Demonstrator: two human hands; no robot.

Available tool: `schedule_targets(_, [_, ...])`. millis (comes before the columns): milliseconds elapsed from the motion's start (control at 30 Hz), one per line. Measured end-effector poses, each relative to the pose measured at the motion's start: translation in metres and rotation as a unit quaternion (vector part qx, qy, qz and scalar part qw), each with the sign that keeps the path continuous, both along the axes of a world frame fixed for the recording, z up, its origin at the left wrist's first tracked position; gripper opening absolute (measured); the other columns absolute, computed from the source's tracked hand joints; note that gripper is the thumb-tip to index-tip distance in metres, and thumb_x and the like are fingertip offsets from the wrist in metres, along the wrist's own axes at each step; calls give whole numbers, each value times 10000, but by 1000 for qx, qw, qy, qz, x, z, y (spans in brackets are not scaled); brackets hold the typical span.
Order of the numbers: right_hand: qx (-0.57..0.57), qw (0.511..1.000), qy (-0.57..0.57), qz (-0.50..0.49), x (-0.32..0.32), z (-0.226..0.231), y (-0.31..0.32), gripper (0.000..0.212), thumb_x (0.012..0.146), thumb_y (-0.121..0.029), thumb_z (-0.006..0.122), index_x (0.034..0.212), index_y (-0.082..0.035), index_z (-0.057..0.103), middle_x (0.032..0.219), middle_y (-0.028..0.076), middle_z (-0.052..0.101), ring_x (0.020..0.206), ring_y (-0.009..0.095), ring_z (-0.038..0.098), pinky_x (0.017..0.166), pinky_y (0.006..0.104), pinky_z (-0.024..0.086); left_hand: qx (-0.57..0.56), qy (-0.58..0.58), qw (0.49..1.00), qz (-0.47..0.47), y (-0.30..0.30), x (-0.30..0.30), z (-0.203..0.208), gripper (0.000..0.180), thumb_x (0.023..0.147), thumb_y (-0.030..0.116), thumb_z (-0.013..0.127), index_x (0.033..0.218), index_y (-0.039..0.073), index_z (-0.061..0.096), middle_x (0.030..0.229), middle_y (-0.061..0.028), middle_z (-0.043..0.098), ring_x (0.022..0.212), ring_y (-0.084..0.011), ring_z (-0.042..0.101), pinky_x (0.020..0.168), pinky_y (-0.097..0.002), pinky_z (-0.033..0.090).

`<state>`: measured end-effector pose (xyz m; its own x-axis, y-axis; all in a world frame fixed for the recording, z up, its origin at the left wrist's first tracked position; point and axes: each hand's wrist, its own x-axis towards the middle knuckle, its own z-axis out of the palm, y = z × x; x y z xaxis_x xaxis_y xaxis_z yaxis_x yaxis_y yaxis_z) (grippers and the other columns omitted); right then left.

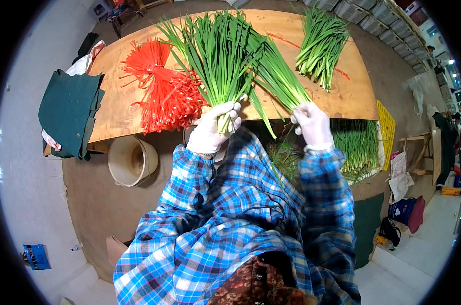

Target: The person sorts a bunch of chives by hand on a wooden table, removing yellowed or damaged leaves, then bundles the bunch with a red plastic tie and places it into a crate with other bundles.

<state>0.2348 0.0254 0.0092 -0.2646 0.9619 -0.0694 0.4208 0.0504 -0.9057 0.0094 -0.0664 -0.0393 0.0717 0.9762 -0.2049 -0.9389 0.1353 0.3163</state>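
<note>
My left hand [215, 125], in a white glove, is closed round the pale stem ends of a thick bunch of garlic chives [219, 66]. Its leaves fan out toward the far edge of the wooden table [108, 96]. My right hand [312, 122], gloved too, pinches the stem ends of a looser lot of chives [280, 73], which slants across the tabletop to the right of the bunch. Close to my left hand spreads a heap of red plastic ties [172, 99].
Another chive bunch [322, 46] lies at the far right over a red strip. Below the table's edge are more chives [360, 150] beside a yellow crate [386, 133]. A white bucket [133, 161] stands on the floor at left; dark green cloth [70, 112] drapes the table's left end.
</note>
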Motion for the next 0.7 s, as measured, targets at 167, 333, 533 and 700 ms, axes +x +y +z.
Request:
schedule_targets(167, [108,957,-220,155,98,-69,-28,202,875,-213,490,864,-43,599,699,89,640,536,189,590,475,278,454,17,-42,999,-19,2,-5,-4,310,862,111,528,1141,-16,479,889,-52,596,664,-91,568,672,-275,486])
schedule_targets(333, [204,802,-504,249,231,-194,-58,154,787,-223,558,885,-128,629,749,68,629,628,284,602,553,375,483,15,-12,1000,-18,11,5,-1,272,855,108,537,1091,-20,495,887,-48,597,671,-89,570,652,-264,491])
schedule_targets(533, [365,905,-195,99,58,-66,-41,272,749,-239,640,1010,-164,624,792,33,632,613,237,601,543,325,474,-7,26,1000,2,8,1,-4,230,849,108,550,1041,-11,510,869,-41,599,686,-90,573,633,-254,497])
schedule_targets(700, [463,795,-387,58,-10,-60,-6,154,755,-101,526,896,-84,587,599,56,533,482,239,546,435,347,422,-31,43,999,-4,16,9,2,230,857,113,543,1044,-16,509,857,-41,602,684,-91,572,621,-242,498])
